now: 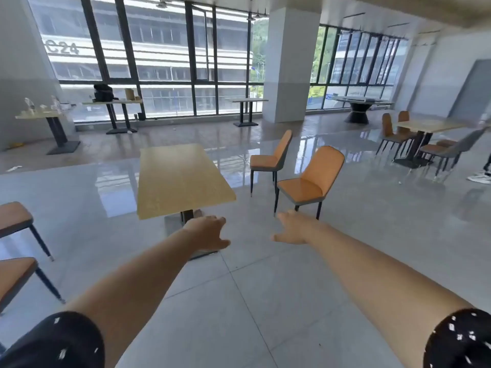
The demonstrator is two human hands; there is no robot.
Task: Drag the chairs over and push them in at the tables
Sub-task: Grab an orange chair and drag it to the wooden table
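Observation:
A long yellow-topped table [183, 179] on a dark pedestal stands ahead of me. To its right, apart from it, stand two orange chairs: a near chair [312, 179] and a farther chair [273, 160]. Two more orange chair seats [13, 216] show at the left edge, the lower one [14, 273] cut off. Both my arms reach forward over the floor. My left hand [210, 233] hovers in front of the table's base, fingers relaxed. My right hand [295, 227] spreads its fingers just short of the near chair's front legs. Neither hand holds anything.
A white pillar [289, 67] rises behind the chairs. Far right stands another table [427, 126] with several chairs, and a person's shoe [479, 177] shows beside it. Small tables line the window wall at the left and back. Glossy grey tiles cover the floor.

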